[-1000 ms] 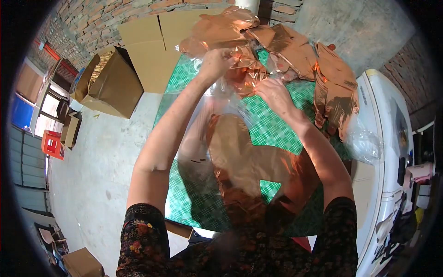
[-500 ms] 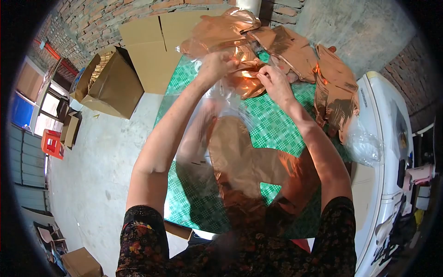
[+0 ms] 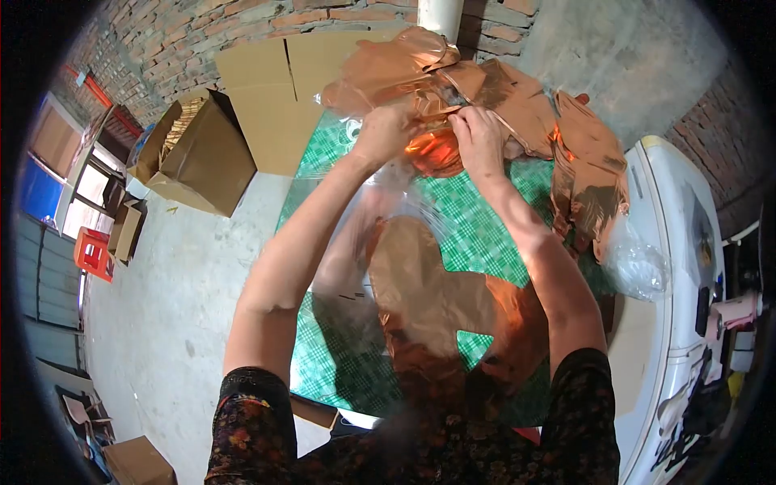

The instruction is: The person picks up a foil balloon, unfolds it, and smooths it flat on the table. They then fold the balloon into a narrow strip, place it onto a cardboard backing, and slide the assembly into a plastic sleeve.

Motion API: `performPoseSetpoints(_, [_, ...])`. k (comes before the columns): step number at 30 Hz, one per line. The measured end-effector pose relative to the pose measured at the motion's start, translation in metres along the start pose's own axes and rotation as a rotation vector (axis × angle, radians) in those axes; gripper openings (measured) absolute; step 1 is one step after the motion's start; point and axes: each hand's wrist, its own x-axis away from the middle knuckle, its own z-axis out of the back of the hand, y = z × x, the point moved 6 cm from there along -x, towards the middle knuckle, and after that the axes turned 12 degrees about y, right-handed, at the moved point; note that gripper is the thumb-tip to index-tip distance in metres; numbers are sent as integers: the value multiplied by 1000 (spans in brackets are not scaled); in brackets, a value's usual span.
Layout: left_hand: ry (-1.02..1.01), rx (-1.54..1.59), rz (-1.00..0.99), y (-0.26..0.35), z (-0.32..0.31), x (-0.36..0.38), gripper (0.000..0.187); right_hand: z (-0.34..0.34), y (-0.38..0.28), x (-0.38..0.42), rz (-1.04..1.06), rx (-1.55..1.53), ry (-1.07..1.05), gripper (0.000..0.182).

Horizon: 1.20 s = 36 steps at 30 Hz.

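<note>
My left hand [image 3: 383, 136] and my right hand [image 3: 478, 139] are close together at the far side of the table, both with fingers pinched on the edge of a shiny copper-coloured foil balloon [image 3: 436, 158]. It hangs crumpled between them, and my fingers partly hide the edge. Behind my hands lie more deflated copper foil balloons [image 3: 513, 101] in a heap, reaching to the right side. Nearer to me, one flat foil balloon [image 3: 420, 271] is spread over the green checked tablecloth [image 3: 485, 230]. Clear plastic film [image 3: 347, 234] lies under my left forearm.
A crumpled clear plastic bag [image 3: 637, 257] hangs at the table's right edge, beside a white appliance [image 3: 659, 186]. To the left stand an open cardboard box [image 3: 206, 166], an upright cardboard sheet [image 3: 259, 113] and a red stool [image 3: 94, 252]. A white pipe [image 3: 440, 18] rises behind the heap.
My right hand has turned more upright, its fingers now on the balloon's upper edge. The foil between my hands has shifted slightly. The whole view has tilted a little.
</note>
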Motion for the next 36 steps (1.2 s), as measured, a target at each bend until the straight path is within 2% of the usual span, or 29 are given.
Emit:
performPoseSetpoints(2, [56, -33, 6, -3, -1, -5, 26, 17, -27, 0, 95, 81, 181, 13])
performPoseSetpoints(3, [71, -21, 29, -4, -1, -8, 26, 19, -32, 5, 208, 119, 123, 22])
performPoseSetpoints(6, [123, 77, 98, -3, 2, -13, 26, 3, -31, 34, 554, 55, -215, 31])
performPoseSetpoints(7, [135, 110, 109, 3, 6, -14, 27, 5, -35, 38, 588, 44, -207, 37])
performPoseSetpoints(10, [129, 59, 107, 6, 12, -24, 28, -9, -22, 57, 448, 256, -381, 40])
performPoseSetpoints(11, [120, 16, 99, 4, 13, -29, 29, -15, -13, 63, 391, 328, -406, 46])
performPoseSetpoints(14, [193, 148, 240, -3, 34, -47, 28, -20, -12, 59, 267, 461, -498, 41])
performPoseSetpoints(15, [281, 193, 186, -21, 31, -56, 24, -24, -13, 55, 209, 501, -588, 37])
performPoseSetpoints(17, [263, 194, 239, -23, 43, -72, 26, -33, -14, 44, 87, 579, -765, 31])
performPoseSetpoints(21, [224, 131, 218, -15, 55, -84, 30, -64, -25, 21, 315, 533, -501, 22])
performPoseSetpoints(24, [189, 74, 256, -15, 49, -88, 31, -111, -16, 25, 479, 378, -459, 25])
performPoseSetpoints(25, [176, 64, 274, -11, 49, -89, 31, -129, -3, 27, 268, 361, -572, 41])
performPoseSetpoints(28, [138, 271, 243, 19, 60, -98, 28, -133, -12, 14, 418, 441, -168, 53])
performPoseSetpoints(29, [157, 367, 193, 28, 65, -102, 27, -139, -4, 9, 355, 486, -375, 60])
performPoseSetpoints(31, [191, 558, 93, 46, 76, -108, 26, -135, 0, -2, 307, 473, -395, 60])
performPoseSetpoints(33, [179, 552, 164, 58, 91, -106, 28, -133, -2, -22, 182, 380, -447, 62])
performPoseSetpoints(34, [174, 550, 199, 69, 102, -102, 29, -138, 4, -25, 188, 443, -432, 62])
performPoseSetpoints(36, [193, 603, 136, 88, 131, -95, 29, -148, 21, -27, 198, 572, -401, 62])
